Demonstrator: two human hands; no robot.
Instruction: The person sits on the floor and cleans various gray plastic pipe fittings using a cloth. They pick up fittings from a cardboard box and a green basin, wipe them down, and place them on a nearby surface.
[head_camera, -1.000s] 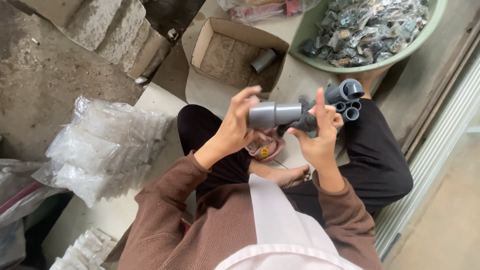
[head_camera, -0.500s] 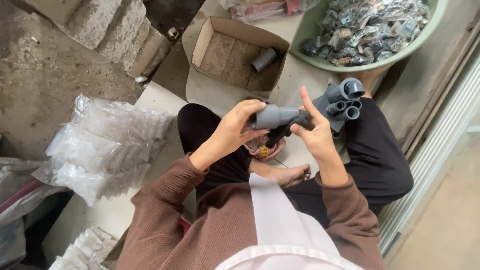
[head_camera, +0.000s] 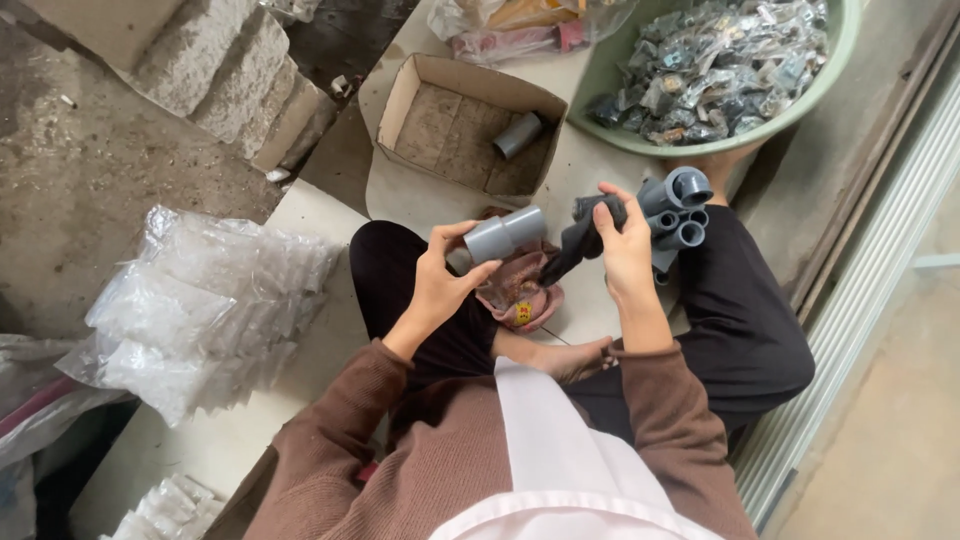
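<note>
The left hand (head_camera: 440, 285) is pinching a short grey pipe coupling (head_camera: 503, 235) by its round wall, just left of the bundle of grey pipe fittings (head_camera: 672, 215) that the right hand (head_camera: 625, 250) is clasping; it looks light, rigid, smooth and likely slippery.

Open floor (head_camera: 440, 205) lies between the knees and the cardboard box (head_camera: 400, 100), so a hand can pass there. The box stands open-topped, with one grey pipe piece (head_camera: 517, 134) lying inside and bare bottom to its left. The green basin (head_camera: 610, 80) blocks the far right, heaped full. A stack of clear bags (head_camera: 200, 310) crowds the left side. Stone blocks (head_camera: 200, 60) close the far left corner.
</note>
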